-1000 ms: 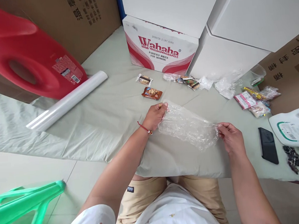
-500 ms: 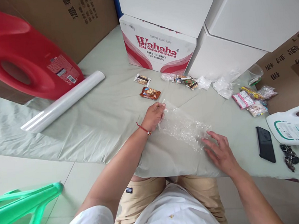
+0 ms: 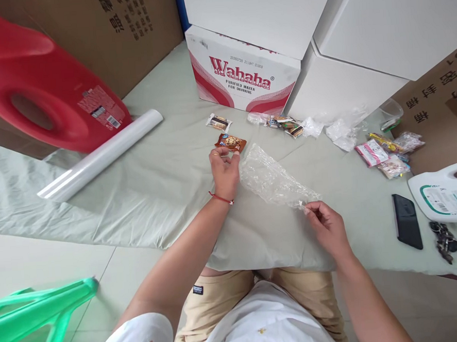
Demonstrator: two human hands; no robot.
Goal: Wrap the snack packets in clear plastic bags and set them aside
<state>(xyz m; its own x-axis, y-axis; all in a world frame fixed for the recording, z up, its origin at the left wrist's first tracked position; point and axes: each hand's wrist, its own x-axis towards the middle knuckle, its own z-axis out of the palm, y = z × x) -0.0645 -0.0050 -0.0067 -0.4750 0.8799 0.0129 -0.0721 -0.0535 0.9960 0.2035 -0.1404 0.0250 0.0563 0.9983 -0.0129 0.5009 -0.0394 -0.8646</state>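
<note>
At the near edge of a brown cookie packet [image 3: 232, 141], my left hand [image 3: 225, 174] has its fingers curled and its thumb apart from them. The fingertips overlap the packet, which lies on the cloth. My right hand [image 3: 328, 227] pinches one end of a crumpled clear plastic bag [image 3: 270, 179]. The bag spreads over the cloth between both hands, its far end close to my left thumb. Just behind the brown packet lies a small clear-wrapped snack packet [image 3: 219, 123].
A plastic film roll [image 3: 103, 155] and a red jug [image 3: 65, 93] stand left. Behind are a Wahaba-labelled carton [image 3: 242, 77] and white boxes. Snack packets [image 3: 372, 153], a phone [image 3: 407, 222], keys [image 3: 445, 243] and a white jug [image 3: 446, 194] lie right. A green stool [image 3: 43, 311] is at lower left.
My left hand has let go of the plastic bag and moved up and left to the brown cookie packet. My right hand has closed on the bag's right end.
</note>
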